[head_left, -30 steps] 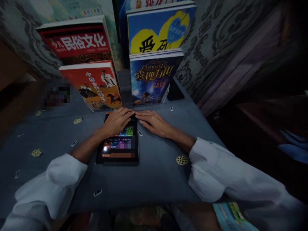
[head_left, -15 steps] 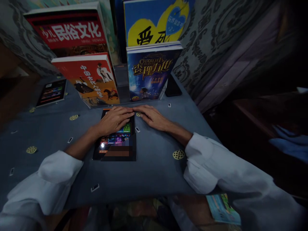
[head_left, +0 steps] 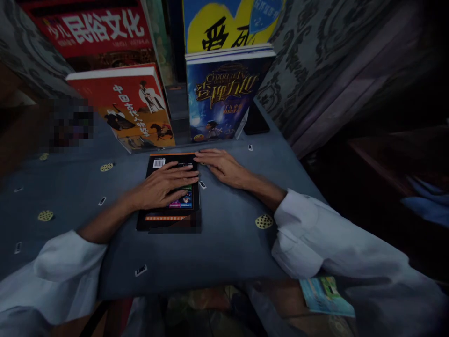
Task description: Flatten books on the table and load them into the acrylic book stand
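A black book (head_left: 154,220) with a barcode, small coloured pictures and an orange strip lies flat on the grey-blue tablecloth (head_left: 231,248). Across its middle rests my left hand (head_left: 168,185), palm down with the fingers stretched out. My right hand (head_left: 222,166) lies at the book's upper right corner, fingers extended and fingertips touching that edge. Neither hand is wrapped around anything. The lower right part of the book is blurred out.
Behind the hands stand an orange-red book (head_left: 136,110) and a blue book (head_left: 224,98), with a red book (head_left: 101,35) and a yellow-and-blue book (head_left: 224,28) farther back. A dark phone (head_left: 257,122) lies to the right. A pixelated patch covers something at left.
My left hand has slid down the book toward me, uncovering the barcode and top edge. The right hand stays near the upper right corner. The camera view has shifted slightly.
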A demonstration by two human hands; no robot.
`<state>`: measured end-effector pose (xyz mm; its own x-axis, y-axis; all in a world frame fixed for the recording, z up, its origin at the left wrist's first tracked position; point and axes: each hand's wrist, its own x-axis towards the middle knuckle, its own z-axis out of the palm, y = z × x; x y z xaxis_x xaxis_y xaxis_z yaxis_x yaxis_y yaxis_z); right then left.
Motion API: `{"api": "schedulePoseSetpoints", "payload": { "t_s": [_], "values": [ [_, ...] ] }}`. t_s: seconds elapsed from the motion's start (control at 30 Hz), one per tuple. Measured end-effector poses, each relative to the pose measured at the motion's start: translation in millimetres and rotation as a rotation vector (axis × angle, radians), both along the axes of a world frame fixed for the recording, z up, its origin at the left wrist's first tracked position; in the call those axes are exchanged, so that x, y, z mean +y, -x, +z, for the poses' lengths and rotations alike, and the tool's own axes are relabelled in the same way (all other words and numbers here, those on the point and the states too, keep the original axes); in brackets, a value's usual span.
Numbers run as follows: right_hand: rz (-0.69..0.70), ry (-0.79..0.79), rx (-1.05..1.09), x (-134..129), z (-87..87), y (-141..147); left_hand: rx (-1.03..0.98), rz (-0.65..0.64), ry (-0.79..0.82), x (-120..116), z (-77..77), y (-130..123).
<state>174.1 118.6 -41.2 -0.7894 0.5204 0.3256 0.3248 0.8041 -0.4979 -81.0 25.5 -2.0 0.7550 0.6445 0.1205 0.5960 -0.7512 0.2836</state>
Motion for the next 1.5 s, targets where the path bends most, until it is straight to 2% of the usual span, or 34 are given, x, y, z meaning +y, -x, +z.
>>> {"api": "schedulePoseSetpoints", "payload": {
  "t_s": [0.47, 0.67, 0.93, 1.17, 1.5],
  "values": [
    [-0.018, 0.039, 0.07, -17, 3.1, 2, 0.047, 0.095, -0.023, 12, -2.7, -4],
    [-0.047, 0.062, 0.072, -38, 6.8, -2, 0.041, 0.108, -0.029, 22, -3.7, -1],
    [-0.037, 0.015, -0.007, -65, 12.3, -9, 0.015, 0.1, 0.004, 29, -2.0, 1],
    [-0.001, -0.025, 0.004, -66, 10.6, -10, -0.004, 0.101, 0.021, 29, -4.0, 1],
    [0.029, -0.088, -0.013, -63, 11.5, -13, 0.031, 0.106, -0.045, 25, -4.1, -2]
  ]
}}
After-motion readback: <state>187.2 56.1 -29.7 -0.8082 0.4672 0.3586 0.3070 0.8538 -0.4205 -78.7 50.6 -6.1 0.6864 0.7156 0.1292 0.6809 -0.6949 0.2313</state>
